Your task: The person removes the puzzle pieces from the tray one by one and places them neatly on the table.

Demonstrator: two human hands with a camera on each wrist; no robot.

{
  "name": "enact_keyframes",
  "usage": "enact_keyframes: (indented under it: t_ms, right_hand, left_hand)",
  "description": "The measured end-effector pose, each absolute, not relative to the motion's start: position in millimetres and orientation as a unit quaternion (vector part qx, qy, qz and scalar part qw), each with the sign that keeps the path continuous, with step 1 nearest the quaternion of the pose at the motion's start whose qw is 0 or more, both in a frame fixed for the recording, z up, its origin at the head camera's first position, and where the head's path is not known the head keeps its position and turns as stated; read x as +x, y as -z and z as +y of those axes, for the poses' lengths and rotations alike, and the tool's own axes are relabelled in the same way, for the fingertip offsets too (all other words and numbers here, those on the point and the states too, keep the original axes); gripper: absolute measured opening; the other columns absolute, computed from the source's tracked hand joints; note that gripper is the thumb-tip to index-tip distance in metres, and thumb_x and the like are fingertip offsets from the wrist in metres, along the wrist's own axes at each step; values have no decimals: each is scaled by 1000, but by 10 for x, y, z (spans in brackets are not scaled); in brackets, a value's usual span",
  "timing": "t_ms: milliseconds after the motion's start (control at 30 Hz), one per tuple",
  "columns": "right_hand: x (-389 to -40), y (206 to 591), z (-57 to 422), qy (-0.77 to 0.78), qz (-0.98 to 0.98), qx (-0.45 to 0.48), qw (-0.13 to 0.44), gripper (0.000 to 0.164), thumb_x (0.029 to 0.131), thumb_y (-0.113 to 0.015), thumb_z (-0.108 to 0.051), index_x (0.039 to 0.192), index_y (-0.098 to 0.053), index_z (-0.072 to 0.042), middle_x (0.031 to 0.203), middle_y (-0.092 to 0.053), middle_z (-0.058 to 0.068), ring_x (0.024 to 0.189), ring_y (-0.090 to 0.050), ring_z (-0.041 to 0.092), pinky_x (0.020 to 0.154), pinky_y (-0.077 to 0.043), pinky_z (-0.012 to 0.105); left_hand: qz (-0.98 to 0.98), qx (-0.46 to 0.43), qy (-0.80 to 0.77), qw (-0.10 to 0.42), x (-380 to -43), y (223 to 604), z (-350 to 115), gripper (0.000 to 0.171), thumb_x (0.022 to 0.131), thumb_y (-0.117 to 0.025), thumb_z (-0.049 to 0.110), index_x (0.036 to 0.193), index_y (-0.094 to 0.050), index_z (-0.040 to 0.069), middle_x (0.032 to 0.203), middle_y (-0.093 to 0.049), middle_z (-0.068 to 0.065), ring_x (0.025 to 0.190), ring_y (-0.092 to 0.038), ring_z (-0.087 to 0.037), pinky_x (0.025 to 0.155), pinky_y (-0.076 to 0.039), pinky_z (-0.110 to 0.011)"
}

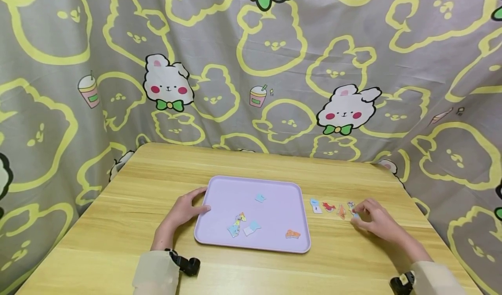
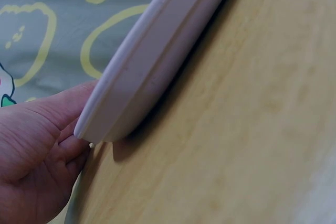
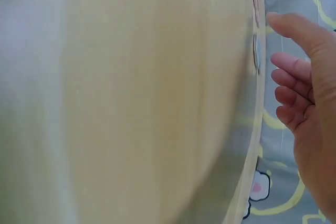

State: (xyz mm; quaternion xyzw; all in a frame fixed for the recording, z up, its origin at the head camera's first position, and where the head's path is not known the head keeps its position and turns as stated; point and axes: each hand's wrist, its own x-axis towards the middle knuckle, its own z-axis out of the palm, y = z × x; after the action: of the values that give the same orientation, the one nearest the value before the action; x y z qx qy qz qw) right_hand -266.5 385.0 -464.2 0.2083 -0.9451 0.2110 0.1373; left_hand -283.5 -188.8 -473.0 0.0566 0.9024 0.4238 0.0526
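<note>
My left hand (image 1: 184, 208) grips the left rim of a lilac tray (image 1: 235, 190). In the left wrist view, the thumb of the left hand (image 2: 37, 156) goes over the rim of the tray (image 2: 142, 72) and its fingers lie below. On the tray are a light blue piece (image 1: 260, 197), a blue and yellow cluster (image 1: 234, 229), a blue and white piece (image 1: 252, 228) and an orange piece (image 1: 292, 234). Right of the tray, my right hand (image 1: 374, 218) hovers with thumb and fingers apart around a small colourful piece (image 1: 351, 206). The right wrist view shows the right hand (image 3: 315, 93) beside the flat pieces, with a gap between.
Beside the right hand lie a blue and white piece (image 1: 315, 206), a red piece (image 1: 328, 206) and an orange piece (image 1: 342, 211) in a row. The wooden table (image 1: 117, 225) ends at a patterned grey curtain (image 1: 219, 46) behind and on both sides.
</note>
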Motion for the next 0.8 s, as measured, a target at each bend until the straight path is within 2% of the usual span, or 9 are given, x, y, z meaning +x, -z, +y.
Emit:
enact_keyframes:
  t_ms: [300, 567, 800]
  right_hand:
    - [-2659, 4652, 3602, -214, -920, 280, 170, 27, 74, -83, -8, 95, -67, -11, 91, -57, -2, 80, -48, 8, 66, -45, 22]
    - [-2678, 4669, 3326, -239, -903, 318, 161, 31, 72, -82, -6, 99, -67, -7, 91, -59, 0, 78, -48, 9, 64, -44, 20]
    - [-2637, 4656, 3052, -229, -890, 356, 167, 32, 72, -82, -6, 100, -67, -8, 98, -62, -3, 86, -51, 8, 71, -49, 24]
  left_hand:
    - [903, 55, -423, 52, -2846, 4726, -1880, 64, 91, -70, 26, 148, -44, 11, 153, -40, -21, 145, -30, -44, 118, -28, -60]
    - [901, 56, -426, 53, -2842, 4724, -1886, 64, 91, -70, 26, 147, -44, 10, 153, -40, -21, 145, -30, -44, 118, -28, -60]
    - [902, 57, -425, 55, -2837, 4731, -1890, 65, 91, -70, 26, 148, -44, 10, 154, -40, -21, 145, -30, -44, 118, -28, -60]
